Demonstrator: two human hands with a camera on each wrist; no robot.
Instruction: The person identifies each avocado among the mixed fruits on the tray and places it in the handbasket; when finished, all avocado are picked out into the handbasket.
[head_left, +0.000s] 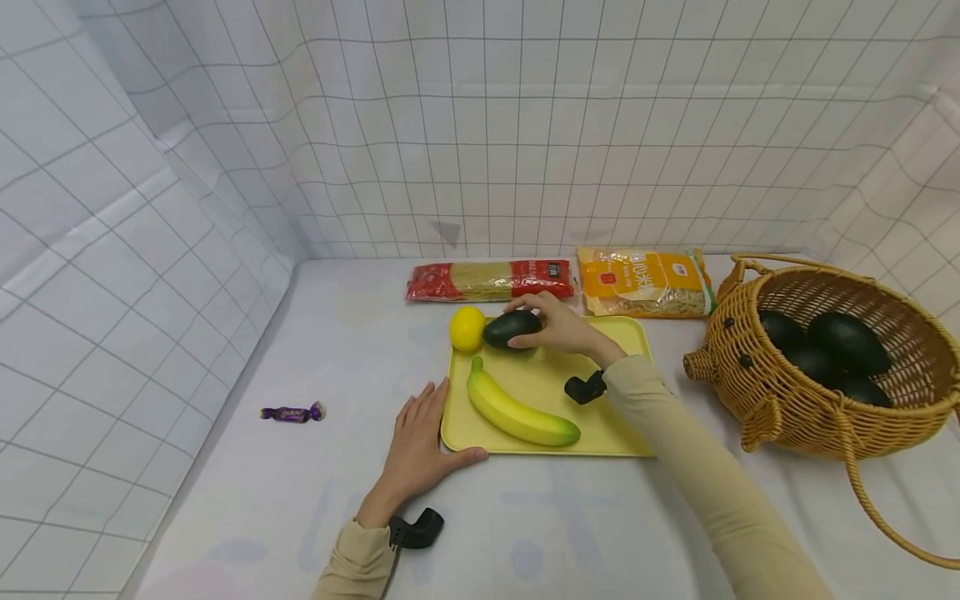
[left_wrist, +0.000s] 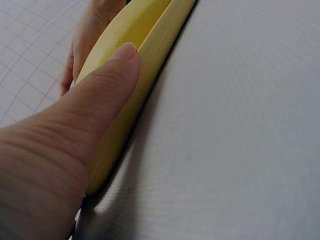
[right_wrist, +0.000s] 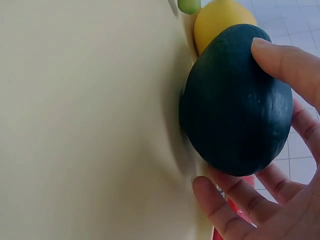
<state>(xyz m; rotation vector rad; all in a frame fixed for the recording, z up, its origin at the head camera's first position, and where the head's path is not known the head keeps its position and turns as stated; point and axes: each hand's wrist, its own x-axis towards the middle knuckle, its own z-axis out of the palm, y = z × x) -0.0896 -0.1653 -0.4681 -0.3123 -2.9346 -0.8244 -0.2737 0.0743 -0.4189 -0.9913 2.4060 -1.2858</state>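
Note:
My right hand (head_left: 561, 327) grips a dark green avocado (head_left: 504, 331) at the back left of a pale yellow tray (head_left: 611, 433). In the right wrist view the thumb lies on one side of the avocado (right_wrist: 235, 105) and the other fingers curve along its far side. A yellow lemon (head_left: 467, 328) sits close beside it in the tray's corner. Nearer the front lies a banana (head_left: 517, 414) with a green tip. My left hand (head_left: 417, 442) rests at the tray's front left corner, fingers straight along the side, thumb on the front rim.
Behind the tray lie a red noodle pack (head_left: 480, 282) and an orange noodle pack (head_left: 645, 283). A wicker basket (head_left: 738, 375) with several avocados stands at the right, its handle looping forward. A purple wrapped candy (head_left: 292, 413) lies at the left. Gridded cloth walls (head_left: 525, 150) enclose the table.

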